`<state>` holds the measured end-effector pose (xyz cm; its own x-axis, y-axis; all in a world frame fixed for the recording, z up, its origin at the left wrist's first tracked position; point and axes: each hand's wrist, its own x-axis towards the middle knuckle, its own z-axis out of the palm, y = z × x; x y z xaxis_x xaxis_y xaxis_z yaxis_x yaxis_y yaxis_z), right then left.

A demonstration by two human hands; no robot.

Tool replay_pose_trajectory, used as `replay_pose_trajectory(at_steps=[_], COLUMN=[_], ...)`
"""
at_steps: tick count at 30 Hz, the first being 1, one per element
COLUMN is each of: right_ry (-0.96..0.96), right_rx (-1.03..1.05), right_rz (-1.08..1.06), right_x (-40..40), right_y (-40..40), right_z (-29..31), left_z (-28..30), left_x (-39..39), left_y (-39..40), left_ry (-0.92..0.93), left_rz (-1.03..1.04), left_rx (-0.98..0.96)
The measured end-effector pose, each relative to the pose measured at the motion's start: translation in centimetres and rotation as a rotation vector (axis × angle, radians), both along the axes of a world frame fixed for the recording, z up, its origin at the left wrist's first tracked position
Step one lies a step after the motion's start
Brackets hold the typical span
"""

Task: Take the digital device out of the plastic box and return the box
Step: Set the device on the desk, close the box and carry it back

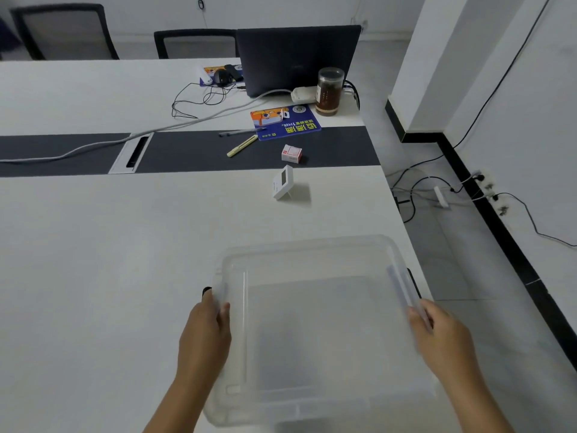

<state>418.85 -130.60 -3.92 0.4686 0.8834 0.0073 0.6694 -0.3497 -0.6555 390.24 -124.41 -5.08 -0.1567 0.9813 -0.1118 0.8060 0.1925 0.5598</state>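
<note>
A clear plastic box [312, 248] with nothing visible inside lies at the near right corner of the white table, reaching the table's right edge. My left hand [204, 332] grips its left rim and my right hand [443, 342] grips its right rim by a black latch. The box looks blurred. The digital device [282, 182], a small white unit with a grey screen, stands propped on its stand on the table, apart from the box and beyond its far side.
Further back lie a small red-and-white box [291, 153], a yellow pen [242, 145], a blue pad [285, 121], a brown jar [329, 92], a dark laptop [296, 57] and cables. The table edge [402, 232] drops to a floor with wires on the right.
</note>
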Motion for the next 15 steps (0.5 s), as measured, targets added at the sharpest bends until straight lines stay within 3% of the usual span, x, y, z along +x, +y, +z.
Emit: replay_pose_trajectory(at_steps=[3, 5, 7, 10, 12, 15], right_ry=[-0.013, 0.029, 0.192, 0.343, 0.285, 0.041], right_rx=[0.009, -0.1, -0.251, -0.289, -0.286, -0.258], right_rz=[-0.047, -0.107, -0.151, -0.205, -0.251, -0.27], right_x=[-0.2, -0.1, 0.1, 0.3, 0.3, -0.1], right_y=[1.5, 2.6, 3.2, 3.3, 3.2, 2.7], right_z=[0.0, 0.3, 0.3, 0.1, 0.2, 0.4], left_z=[0.6, 1.1, 1.1, 0.3, -0.2, -0.5], left_x=[0.3, 1.0, 2.6, 5.5, 6.4, 6.5], left_y=[1.2, 1.6, 1.8, 1.2, 0.7, 0.6], left_ry=[0.147, 0.192, 0.242, 0.322, 0.385, 0.423], left_rz=[-0.007, -0.05, -0.218, -0.477, -0.561, -0.586], left_rx=[-0.007, 0.129, 0.264, 0.255, 0.166, 0.111])
